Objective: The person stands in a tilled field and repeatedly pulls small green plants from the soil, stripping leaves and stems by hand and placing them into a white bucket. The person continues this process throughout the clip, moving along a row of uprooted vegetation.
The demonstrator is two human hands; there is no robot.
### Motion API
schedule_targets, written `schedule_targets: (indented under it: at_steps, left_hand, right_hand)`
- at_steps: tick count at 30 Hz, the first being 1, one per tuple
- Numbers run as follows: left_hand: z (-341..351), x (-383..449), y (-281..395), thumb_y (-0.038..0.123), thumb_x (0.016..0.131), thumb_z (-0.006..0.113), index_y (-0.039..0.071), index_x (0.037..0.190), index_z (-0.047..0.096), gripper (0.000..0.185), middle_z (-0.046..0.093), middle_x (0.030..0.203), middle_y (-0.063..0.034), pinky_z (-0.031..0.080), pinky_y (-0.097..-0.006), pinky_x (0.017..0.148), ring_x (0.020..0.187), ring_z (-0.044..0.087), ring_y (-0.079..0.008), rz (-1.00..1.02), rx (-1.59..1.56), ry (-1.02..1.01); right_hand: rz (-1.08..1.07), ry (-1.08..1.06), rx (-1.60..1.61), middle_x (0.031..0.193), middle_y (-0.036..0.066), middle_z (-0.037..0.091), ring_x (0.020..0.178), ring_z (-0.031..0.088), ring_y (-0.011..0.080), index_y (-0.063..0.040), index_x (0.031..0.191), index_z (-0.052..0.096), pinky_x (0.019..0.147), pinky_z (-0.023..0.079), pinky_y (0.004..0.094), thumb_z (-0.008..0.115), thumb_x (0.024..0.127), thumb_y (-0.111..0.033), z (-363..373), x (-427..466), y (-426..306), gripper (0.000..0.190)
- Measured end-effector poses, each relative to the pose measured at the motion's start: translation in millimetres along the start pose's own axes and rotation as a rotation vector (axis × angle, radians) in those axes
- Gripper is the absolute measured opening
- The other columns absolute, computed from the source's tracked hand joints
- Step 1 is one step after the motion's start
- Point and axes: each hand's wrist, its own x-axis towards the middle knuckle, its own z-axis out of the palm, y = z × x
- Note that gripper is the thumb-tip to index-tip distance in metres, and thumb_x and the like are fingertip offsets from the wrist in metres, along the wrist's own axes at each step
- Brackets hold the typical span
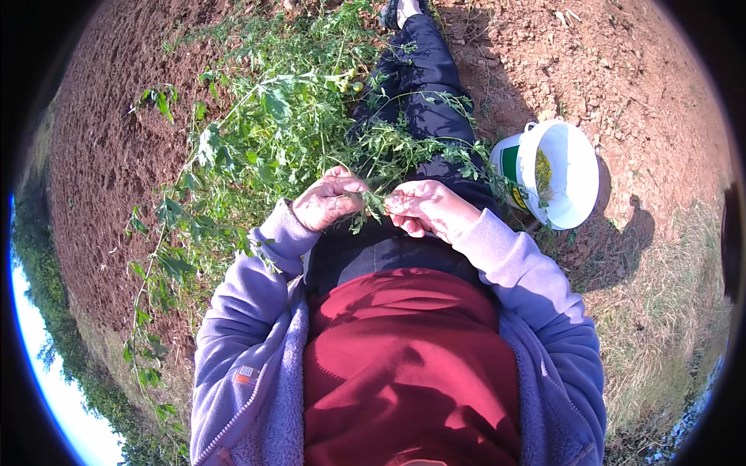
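Both of my hands meet over my lap at a leafy green plant sprig [373, 205]. My left hand [331, 199] pinches its stem and leaves between thumb and fingers. Close beside it, my right hand [430, 208] has thumb and fingertips together at the sprig's right side; whether something small is between them is hidden. Feathery green stems [309, 128] spread from the ground at the left across my dark trousers. A few small round yellow-green buds or fruits [351, 81] show on a stem above my hands.
A white plastic bucket [568, 175] lies tipped at the right, its mouth facing right, with some yellow plant matter [543, 170] inside. Reddish tilled soil [116, 157] lies at the left, dry grass [658, 314] at the lower right. A long leafy branch [154, 256] arches down the left side.
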Motion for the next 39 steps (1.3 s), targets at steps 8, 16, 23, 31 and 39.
schedule_targets:
  at_steps: [8,16,23,31,39]
  left_hand:
    - [-19.1,-25.7,-19.1,0.031,0.082,0.064,0.001,0.093,0.063,0.031,0.055,0.099,-0.008,0.043,-0.0352,0.075,0.086,0.051,-0.0213,-0.038,-0.157,0.111]
    - [-35.8,-40.2,-7.9,0.021,0.073,0.053,0.0,0.082,0.061,0.024,0.054,0.07,-0.005,0.036,-0.0319,0.075,0.079,0.046,-0.0189,-0.282,0.223,0.269]
    - [-46.9,-51.4,-13.2,0.015,0.077,0.056,0.008,0.077,0.064,0.011,0.061,0.074,-0.0042,0.033,-0.034,0.087,0.075,0.049,-0.019,-0.492,0.361,0.314]
    - [-53.1,-83.5,-25.4,0.019,0.073,0.062,0.009,0.078,0.066,0.012,0.063,0.077,-0.0086,0.035,-0.0368,0.088,0.082,0.052,-0.0253,-0.625,0.663,0.324]
    - [-56.7,-95.5,-29.6,0.026,0.072,0.061,0.008,0.079,0.068,0.02,0.062,0.07,-0.0105,0.034,-0.0372,0.087,0.078,0.051,-0.0281,-0.763,0.839,0.286]
  right_hand:
    - [-0.073,0.042,0.045,0.076,0.004,0.059,0.06,0.054,0.0076,-0.002,0.088,0.058,0.049,0.043,0.0198,0.056,0.091,-0.016,-20.6,-37.9,4.5,0.014]
    - [-0.264,0.415,0.259,0.08,0.005,0.058,0.066,0.055,0.0107,-0.002,0.092,0.056,0.054,0.044,0.0216,0.053,0.083,-0.002,-106.5,-112.3,34.3,0.009]
    - [-0.254,0.737,0.346,0.069,0.0,0.055,0.055,0.051,0.0083,-0.003,0.1,0.06,0.045,0.038,0.0206,0.061,0.085,-0.008,-169.9,-138.0,70.1,0.015]
    - [-0.465,0.869,0.595,0.078,0.003,0.057,0.063,0.051,0.0113,-0.003,0.099,0.062,0.053,0.041,0.0227,0.058,0.089,-0.013,-223.4,-143.4,71.8,0.014]
    - [-0.57,1.031,0.592,0.067,-0.001,0.053,0.053,0.048,0.0084,-0.008,0.085,0.059,0.045,0.036,0.0204,0.065,0.083,-0.013,-295.3,-146.3,43.7,0.009]
